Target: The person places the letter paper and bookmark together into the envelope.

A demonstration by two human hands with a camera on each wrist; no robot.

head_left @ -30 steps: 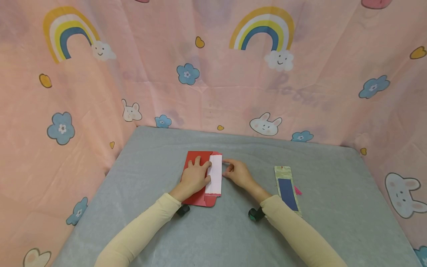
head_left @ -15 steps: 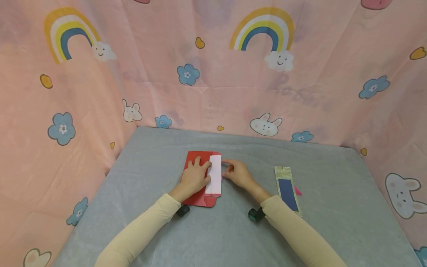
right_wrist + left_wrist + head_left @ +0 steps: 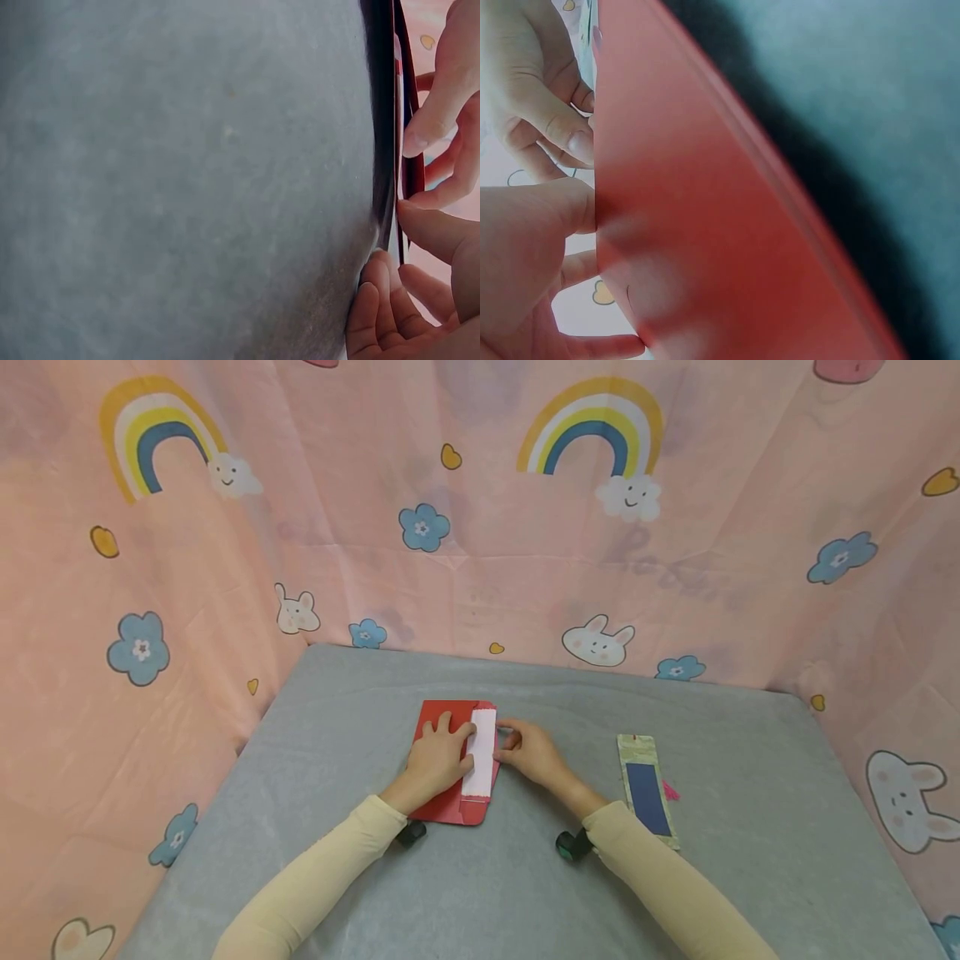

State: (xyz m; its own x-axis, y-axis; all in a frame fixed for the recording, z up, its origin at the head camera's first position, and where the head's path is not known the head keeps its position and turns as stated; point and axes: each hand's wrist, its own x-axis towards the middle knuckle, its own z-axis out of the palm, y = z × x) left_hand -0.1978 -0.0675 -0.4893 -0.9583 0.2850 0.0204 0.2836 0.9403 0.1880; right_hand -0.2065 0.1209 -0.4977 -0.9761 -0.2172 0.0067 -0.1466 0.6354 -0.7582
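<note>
A red envelope point(image 3: 438, 806) lies on the grey table, its opening toward the right. My left hand point(image 3: 437, 756) rests on it with fingers spread, thumb and index finger reaching the edge of a white card point(image 3: 480, 768) with red ends. That card lies partly under the envelope's red front. At the card's right edge, my right hand point(image 3: 536, 752) pinches with thumb and curled fingers. In the right wrist view, the right thumb point(image 3: 435, 232) is against the thin paper edge, fingers below it. The left wrist view is mostly filled by the envelope's red face point(image 3: 705, 210).
To the right, partly behind the right sleeve point(image 3: 660, 877), lies a green strip point(image 3: 637, 747) with a dark blue panel and a pink tassel point(image 3: 671, 790) beside it. A pink patterned cloth point(image 3: 487, 585) hangs around the grey table point(image 3: 480, 902).
The white card has slid slightly left, and my right hand has moved left with it. A sliver of red now shows along its right edge. My left hand has stayed put.
</note>
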